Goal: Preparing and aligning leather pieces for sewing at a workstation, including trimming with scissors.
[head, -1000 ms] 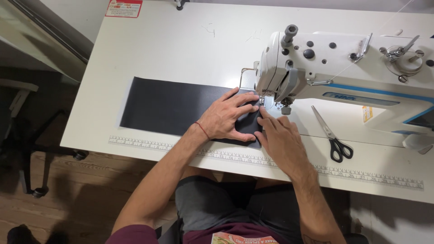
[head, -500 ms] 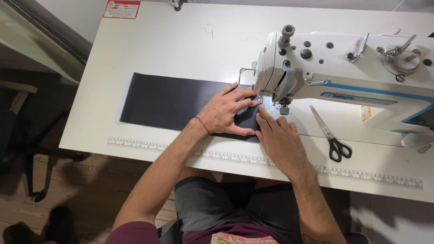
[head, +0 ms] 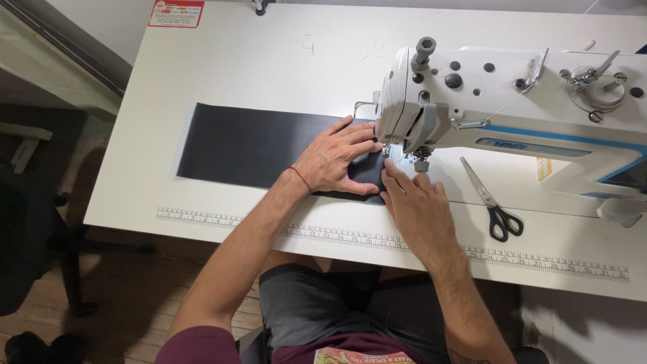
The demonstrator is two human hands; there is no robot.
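While flat, fabric (head: 249, 145) under left hand (head: 333, 162)

Surface: white sewing table (head: 269, 61)
Lying on it: black fabric strip (head: 249, 145), sewing machine (head: 512, 114), scissors (head: 495, 202)
Front edge: printed ruler (head: 222, 218)

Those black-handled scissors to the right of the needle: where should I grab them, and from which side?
Take the scissors by the black handle loops, coming from the table's near edge. They lie flat and closed, loops toward the person, blades pointing away toward the sewing machine. The right hand is nearest.
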